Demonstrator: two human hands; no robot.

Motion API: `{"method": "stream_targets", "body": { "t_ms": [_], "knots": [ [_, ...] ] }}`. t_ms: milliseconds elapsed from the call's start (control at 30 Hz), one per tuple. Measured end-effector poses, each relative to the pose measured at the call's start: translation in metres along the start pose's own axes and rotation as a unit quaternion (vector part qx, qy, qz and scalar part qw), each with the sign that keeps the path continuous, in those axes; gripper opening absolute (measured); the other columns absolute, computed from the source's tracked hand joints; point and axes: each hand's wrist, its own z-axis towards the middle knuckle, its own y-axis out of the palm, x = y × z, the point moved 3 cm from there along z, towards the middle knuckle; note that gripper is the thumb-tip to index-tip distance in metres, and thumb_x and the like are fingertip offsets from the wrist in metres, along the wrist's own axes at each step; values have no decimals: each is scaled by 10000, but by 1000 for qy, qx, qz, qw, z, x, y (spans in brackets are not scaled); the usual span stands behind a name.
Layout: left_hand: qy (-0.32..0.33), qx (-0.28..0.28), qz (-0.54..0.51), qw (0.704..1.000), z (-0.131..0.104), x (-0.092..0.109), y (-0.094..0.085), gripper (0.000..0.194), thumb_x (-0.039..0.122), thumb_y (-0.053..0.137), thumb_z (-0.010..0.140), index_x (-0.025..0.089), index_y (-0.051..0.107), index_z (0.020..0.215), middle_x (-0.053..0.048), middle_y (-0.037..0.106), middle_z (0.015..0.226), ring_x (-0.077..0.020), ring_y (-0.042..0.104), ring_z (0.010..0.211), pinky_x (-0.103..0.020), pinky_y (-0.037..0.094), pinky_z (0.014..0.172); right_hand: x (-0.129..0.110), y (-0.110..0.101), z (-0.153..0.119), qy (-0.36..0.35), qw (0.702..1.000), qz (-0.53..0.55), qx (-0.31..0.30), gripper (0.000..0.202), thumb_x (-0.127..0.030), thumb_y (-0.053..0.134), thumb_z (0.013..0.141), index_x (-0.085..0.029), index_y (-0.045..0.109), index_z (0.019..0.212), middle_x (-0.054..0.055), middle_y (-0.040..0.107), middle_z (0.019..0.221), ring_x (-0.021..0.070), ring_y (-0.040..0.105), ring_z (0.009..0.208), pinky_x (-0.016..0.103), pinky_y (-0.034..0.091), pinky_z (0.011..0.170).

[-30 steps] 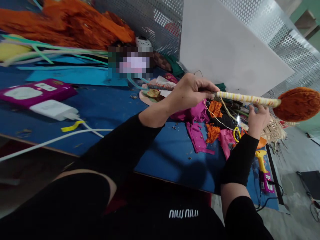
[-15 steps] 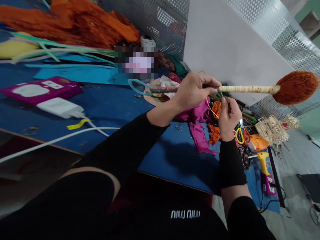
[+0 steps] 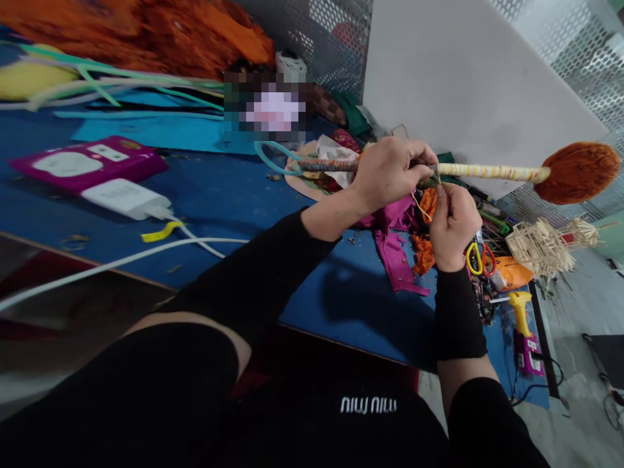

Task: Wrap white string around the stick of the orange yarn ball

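Left hand (image 3: 390,172) grips the wrapped stick (image 3: 487,171) mid-shaft above the counter's (image 3: 219,188) far right edge, right hand (image 3: 452,221) pinching yellow thread (image 3: 418,203) at it; right stretch wrapped, left portion seemingly unfinished, orange pom-pom head (image 3: 578,172) on.

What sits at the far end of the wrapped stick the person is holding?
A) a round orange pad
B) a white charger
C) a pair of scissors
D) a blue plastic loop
A: the wrapped stick, gripped mid-length by the left hand, ends in a round orange pad.
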Motion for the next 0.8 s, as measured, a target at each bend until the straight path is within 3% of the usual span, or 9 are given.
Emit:
{"method": "stream_targets", "body": {
  "t_ms": [133,333,500,633,800],
  "knots": [
    [-32,24,58,998,-1,6,-1,248,241,659,958,246,867,1093,-48,864,953,-242,781,854,-344,564,752,3,-6,4,-8,999,-41,-14,372,-416,439,1111,-234,746,1007,88,751,934,211,671,885,345,518,803],
    [34,-34,122,991,-6,23,5,248,253,653,984,226,865,1110,-77,875,1010,-279,818,922,-345,526,739,12,-19,10,-28,992,-126,-1,387,-447,494,1113,-250,810,1009,54,650,820,178,566,727,316,410,691],
    [83,-53,156,983,-11,24,11,263,270,627,990,222,854,1115,-82,869,1001,-278,809,879,-352,524,736,21,-21,16,0,994,-88,-64,306,-393,537,1099,-253,790,1000,48,633,871,184,586,778,315,438,728],
    [122,-63,187,973,-13,24,11,244,281,617,989,212,843,1049,-81,838,875,-269,781,786,-346,493,684,21,-22,19,3,994,-77,-75,275,-333,568,1085,-243,770,921,18,640,838,167,604,783,291,430,719],
    [153,-68,201,965,-16,29,9,261,271,602,999,227,810,1150,-56,803,811,-253,757,740,-332,454,644,22,-25,21,18,994,-52,-93,259,-250,592,1055,-240,765,863,-7,654,806,151,599,778,274,433,737]
  ]
}}
